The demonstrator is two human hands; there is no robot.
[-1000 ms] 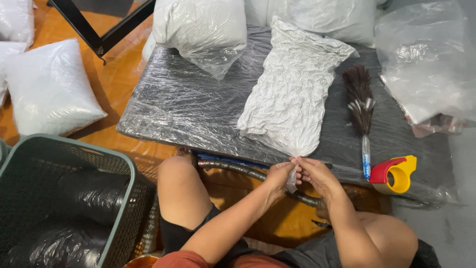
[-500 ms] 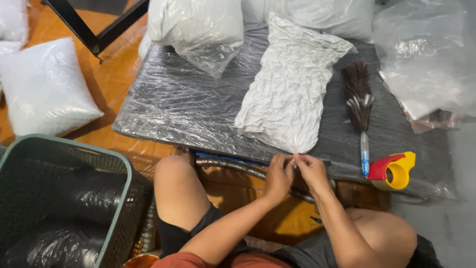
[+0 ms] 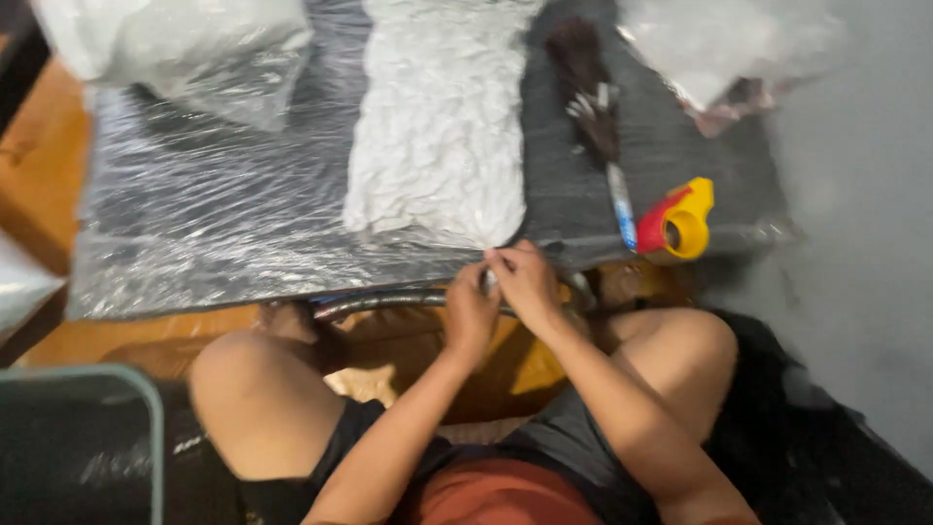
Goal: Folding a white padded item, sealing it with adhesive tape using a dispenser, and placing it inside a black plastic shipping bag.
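Head view has moved closer; left hand and right hand still pinch the crinkled pillow corner.

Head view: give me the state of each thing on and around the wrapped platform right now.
White pillow: vacuum-shrunk, wrinkled, lying flat on the platform.
Platform: covered in clear film.
Left hand: pinching at the pillow's near edge.
Right hand: pinching beside it, touching the left hand.
Feather duster: lying flat, untouched.
Tape dispenser: resting at the platform edge.
Green bin: open, contents unclear.
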